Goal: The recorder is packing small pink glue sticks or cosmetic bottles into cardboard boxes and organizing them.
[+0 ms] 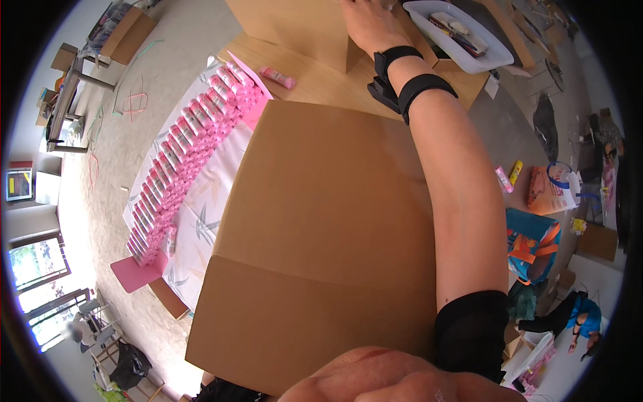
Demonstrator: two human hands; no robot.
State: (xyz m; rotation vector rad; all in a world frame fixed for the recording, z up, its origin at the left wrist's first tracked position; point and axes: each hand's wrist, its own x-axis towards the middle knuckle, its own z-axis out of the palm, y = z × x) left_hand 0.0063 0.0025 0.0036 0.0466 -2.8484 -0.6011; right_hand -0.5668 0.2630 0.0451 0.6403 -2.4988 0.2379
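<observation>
A large brown cardboard box [328, 201] fills the middle, close to me, its smooth side and a crease facing up. My right arm stretches over its right side toward the far end, with black straps at the wrist. At the top edge, my right hand [367, 25] is at the corner of another cardboard box [295, 30]; its fingers are mostly cut off, so their grip does not show. My left hand cannot be seen. Left of the large box, pink and white tubes [181, 141] stand in long packed rows on a patterned cloth [201, 201].
One loose pink tube [276, 77] lies on the wooden table [315, 74]. A translucent plastic bin [492, 61] with small items is beside my right wrist. Right of my forearm are a blue and orange bag [529, 244] and a yellow tube [516, 173]. Another person [586, 318] is far right.
</observation>
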